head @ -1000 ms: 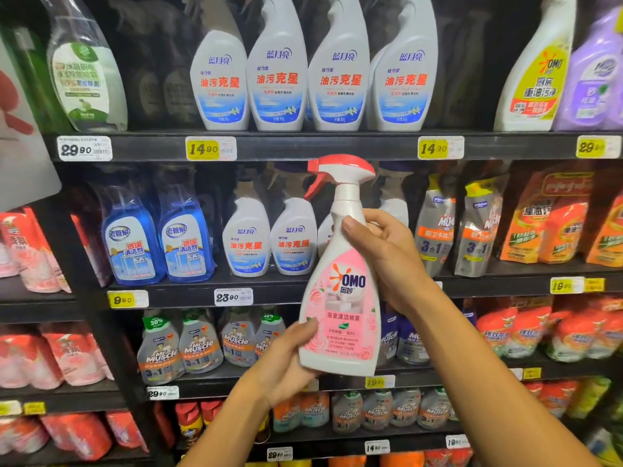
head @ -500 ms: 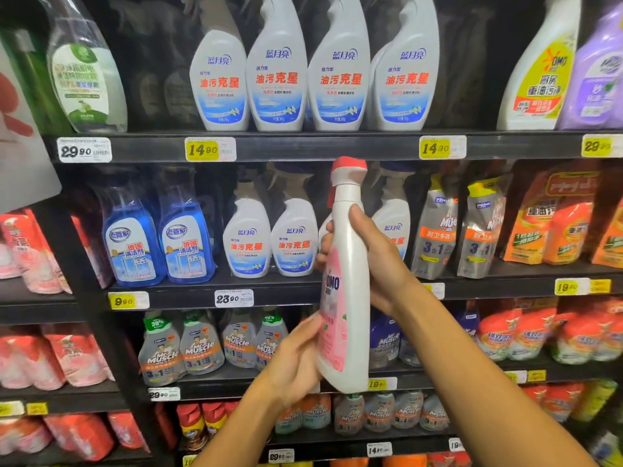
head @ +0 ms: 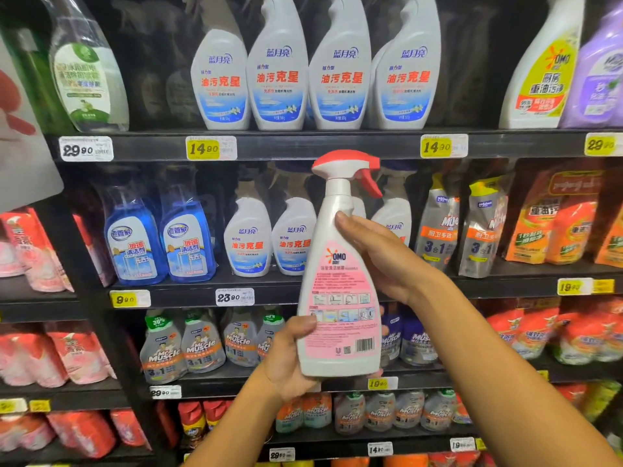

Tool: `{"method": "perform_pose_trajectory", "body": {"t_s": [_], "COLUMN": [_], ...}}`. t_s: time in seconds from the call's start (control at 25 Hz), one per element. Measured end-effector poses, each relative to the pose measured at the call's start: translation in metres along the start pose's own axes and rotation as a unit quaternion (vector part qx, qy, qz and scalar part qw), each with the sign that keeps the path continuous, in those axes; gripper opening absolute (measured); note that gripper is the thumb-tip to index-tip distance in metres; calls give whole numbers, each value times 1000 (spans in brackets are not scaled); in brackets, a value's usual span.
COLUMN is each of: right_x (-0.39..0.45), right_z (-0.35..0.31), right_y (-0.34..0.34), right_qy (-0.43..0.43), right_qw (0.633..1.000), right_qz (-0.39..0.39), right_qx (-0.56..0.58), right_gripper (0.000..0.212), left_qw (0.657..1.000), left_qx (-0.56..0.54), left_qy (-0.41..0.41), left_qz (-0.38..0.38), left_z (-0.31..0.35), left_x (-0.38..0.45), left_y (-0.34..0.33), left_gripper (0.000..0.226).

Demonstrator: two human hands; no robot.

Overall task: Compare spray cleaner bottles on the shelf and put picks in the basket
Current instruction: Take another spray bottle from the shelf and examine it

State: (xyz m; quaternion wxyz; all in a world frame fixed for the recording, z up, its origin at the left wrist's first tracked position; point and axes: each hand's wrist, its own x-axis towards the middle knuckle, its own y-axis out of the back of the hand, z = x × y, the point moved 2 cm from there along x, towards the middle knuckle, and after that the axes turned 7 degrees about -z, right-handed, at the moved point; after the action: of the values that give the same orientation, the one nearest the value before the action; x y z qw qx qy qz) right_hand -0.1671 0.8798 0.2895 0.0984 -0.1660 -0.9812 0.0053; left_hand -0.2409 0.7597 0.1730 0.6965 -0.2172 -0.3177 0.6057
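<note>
I hold a white spray bottle point(head: 340, 284) with a red trigger head and a pink OMO label upright in front of the shelves. Its back label with small print and a barcode faces me, and the trigger points right. My right hand point(head: 381, 257) grips the upper body from the right, fingers curled round it. My left hand point(head: 290, 358) holds the bottom left corner, thumb on the label. No basket is in view.
Dark shelves point(head: 303, 146) fill the view. White spray bottles point(head: 310, 69) with blue labels stand on top, blue glass cleaner bottles point(head: 161, 241) at middle left, Mr Muscle bottles point(head: 199, 342) below. Orange refill pouches point(head: 553, 227) sit at right.
The bottle has been turned about its upright axis in my hands: front label first, then side on, now back label toward me with the trigger pointing right instead of left.
</note>
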Motion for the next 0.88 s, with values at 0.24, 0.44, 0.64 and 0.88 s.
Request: {"method": "perform_pose_trajectory", "body": {"t_s": [0.24,0.44,0.64,0.88], "right_x": [1,-3,-4,-6], "right_z": [4,5,11,10], "right_y": [0,3,-6,-6], "right_qy": [28,46,79,104], "right_qw": [1000,998,986,983], "right_qz": [8,35,110,134], "right_qx": [1,-30,-95,-73], "right_gripper": [23,27,50,42], "left_qw": [979,993,859,960], "left_qx": [-43,116,453,266], "left_qy": [21,-16,-86,-49], "left_qz": [-197,22,221,79], "left_z": [5,15,13,18], "left_x": [0,-4,0,-6], "left_y": [-13,-11,-25,-2], "left_gripper": [75,82,67,87]}}
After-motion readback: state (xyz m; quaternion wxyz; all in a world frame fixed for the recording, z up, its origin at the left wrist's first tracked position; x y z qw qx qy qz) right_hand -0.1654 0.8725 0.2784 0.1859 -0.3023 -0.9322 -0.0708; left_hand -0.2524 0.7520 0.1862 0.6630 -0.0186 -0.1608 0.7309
